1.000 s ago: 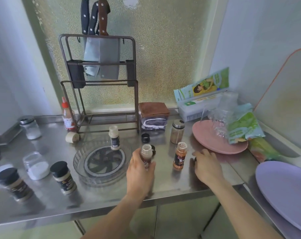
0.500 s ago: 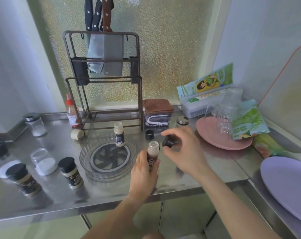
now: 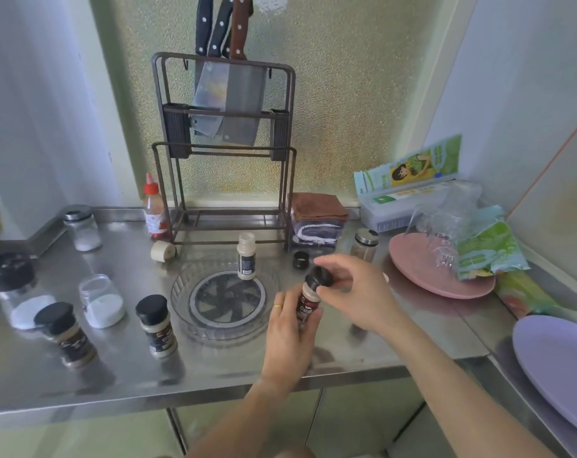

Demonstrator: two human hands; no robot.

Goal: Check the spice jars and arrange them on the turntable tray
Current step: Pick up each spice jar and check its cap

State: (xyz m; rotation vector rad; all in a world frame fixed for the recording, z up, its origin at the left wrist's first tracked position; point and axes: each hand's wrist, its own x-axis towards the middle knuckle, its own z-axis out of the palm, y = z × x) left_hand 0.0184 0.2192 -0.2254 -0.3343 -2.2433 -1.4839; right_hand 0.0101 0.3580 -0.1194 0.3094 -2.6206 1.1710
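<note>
Both hands meet at one spice jar [image 3: 308, 300], just right of the turntable tray [image 3: 226, 328] above the desk [image 3: 214, 365]: left hand [image 3: 292, 328] wrapped round its dark-labelled body, right hand [image 3: 356, 292] pinching the black cap [image 3: 321, 276] at its mouth. Jar shows pale powder above the label. Tray: clear, ribbed rim, carrying one uncapped white bottle [image 3: 246, 261]. Loose black cap ring [image 3: 301, 260] beside it. Left of tray: two black-capped spice jars [image 3: 156, 325] [image 3: 65, 335], tan contents; open clear tub [image 3: 101, 305] of white powder. Steel-lidded shaker [image 3: 364, 244] behind the right hand.
</note>
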